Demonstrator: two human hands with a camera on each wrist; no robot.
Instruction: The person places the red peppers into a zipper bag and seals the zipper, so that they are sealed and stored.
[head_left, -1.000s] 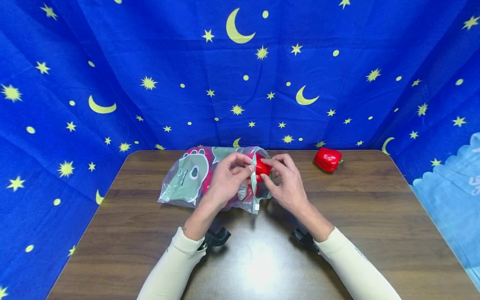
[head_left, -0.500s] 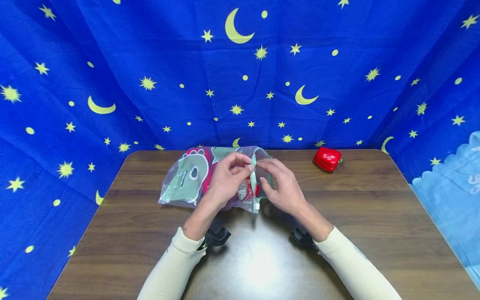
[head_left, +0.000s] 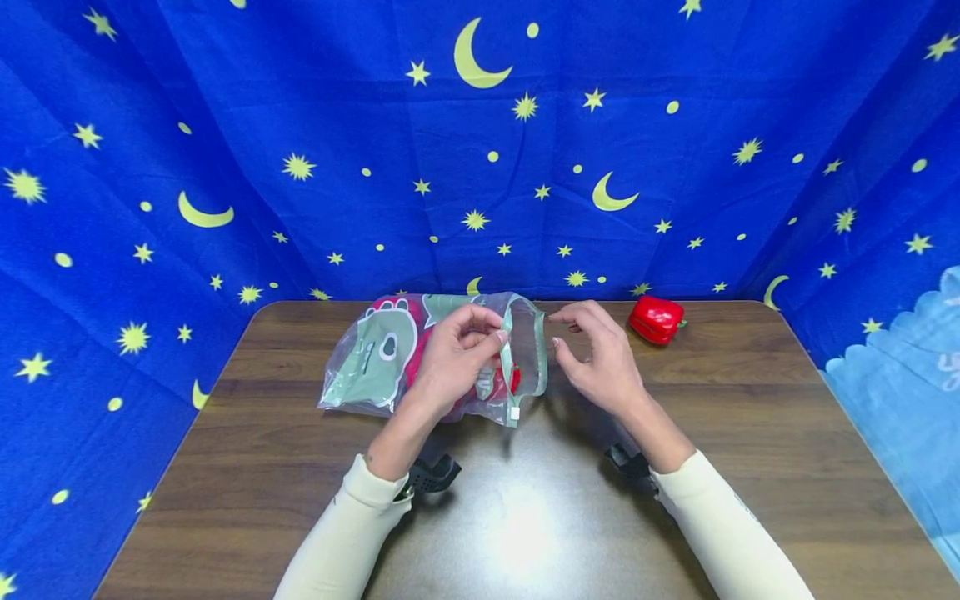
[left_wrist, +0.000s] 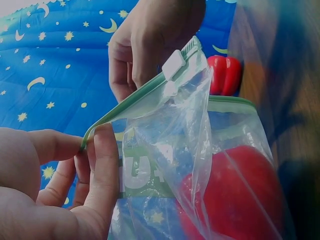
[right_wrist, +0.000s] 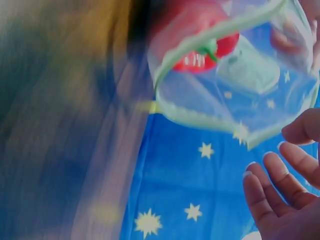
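Observation:
A clear zip bag (head_left: 367,358) with a green print and a green rim lies on its side at the back of the table, its mouth held apart toward the right. My left hand (head_left: 461,350) pinches the upper rim between thumb and fingers. Inside the bag sits a red bell pepper (left_wrist: 240,195) with a green stem, seen through the plastic; more red shows deeper in. A white slider (left_wrist: 173,65) sits at one end of the zip. My right hand (head_left: 600,354) is just right of the bag's mouth, fingers loosely bent, holding nothing.
Another red bell pepper (head_left: 656,320) lies at the table's back edge, right of my right hand. The wooden table (head_left: 750,433) ends at a blue curtain (head_left: 675,67) with moons and stars. A light blue cloth (head_left: 900,375) hangs on the right.
A red pepper at the bag's mouth has gone inside from my right hand's fingers. The right hand has then drawn back to the right. My left hand has kept its pinch on the rim.

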